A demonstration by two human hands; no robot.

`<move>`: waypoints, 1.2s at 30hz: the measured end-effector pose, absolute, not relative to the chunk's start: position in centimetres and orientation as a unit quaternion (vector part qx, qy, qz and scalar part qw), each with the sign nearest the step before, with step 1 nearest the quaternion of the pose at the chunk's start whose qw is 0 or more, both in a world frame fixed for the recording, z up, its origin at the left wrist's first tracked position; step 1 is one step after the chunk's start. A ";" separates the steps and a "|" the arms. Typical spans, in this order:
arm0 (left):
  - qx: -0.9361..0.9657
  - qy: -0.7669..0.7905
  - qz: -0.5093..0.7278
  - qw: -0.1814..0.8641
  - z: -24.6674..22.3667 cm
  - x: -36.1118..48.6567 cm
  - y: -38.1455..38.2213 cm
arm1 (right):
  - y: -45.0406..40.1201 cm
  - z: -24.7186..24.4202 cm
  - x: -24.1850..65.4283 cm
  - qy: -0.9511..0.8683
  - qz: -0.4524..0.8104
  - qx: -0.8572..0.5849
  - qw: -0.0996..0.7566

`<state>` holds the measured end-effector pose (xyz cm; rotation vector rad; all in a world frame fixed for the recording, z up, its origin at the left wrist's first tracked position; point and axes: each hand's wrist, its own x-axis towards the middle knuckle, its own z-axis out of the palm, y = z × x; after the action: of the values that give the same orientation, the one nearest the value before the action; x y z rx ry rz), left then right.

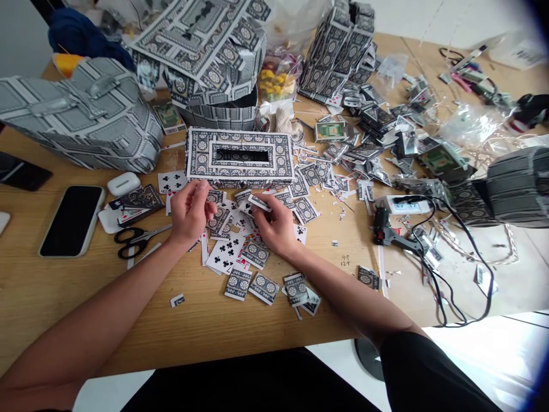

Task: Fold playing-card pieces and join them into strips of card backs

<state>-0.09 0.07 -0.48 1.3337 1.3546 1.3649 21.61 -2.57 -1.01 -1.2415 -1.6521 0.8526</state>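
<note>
Folded cards (238,284) are scattered nearest on the tabletop (128,320); beyond, 1 folded piece (259,202) is pinched by the right hand's (275,224) grip; the left hand's (189,212) grip is curled, its contents unclear; behind, 1 slotted box (242,171) is set.

- wooden table (107,337), light brown, its grain showing;
- toward its left end, a dark-screened phone (71,221), a white earbud case (124,183), black-handled scissors (147,235);
- in the middle, a slotted box (240,174) in card pattern; nearer the front edge, loose playing cards (222,256) and folded card pieces (263,288);
- rightward, a glue gun (401,238)
</note>
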 end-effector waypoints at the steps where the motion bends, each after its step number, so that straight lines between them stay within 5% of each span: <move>1: 0.519 0.533 0.541 0.391 -0.5 -0.1 0.1 | -2.6 -1.1 21.6 -0.662 0.345 -0.503 0.436; 13: 0.579 0.527 0.513 0.352 -0.6 0.0 0.0 | -2.7 0.7 21.7 -0.698 0.357 -0.457 0.420; 22: 0.762 0.465 0.434 0.125 0.7 0.4 -0.7 | -2.8 0.5 22.4 -0.687 0.406 -0.431 0.420; 36: 0.794 0.423 0.396 0.183 0.7 0.3 -0.9 | -2.9 -0.1 21.6 -0.656 0.417 -0.451 0.437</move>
<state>0.32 -0.86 0.73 2.2404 1.1942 1.1177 21.62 -2.93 -0.06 -1.1217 -1.6322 1.0381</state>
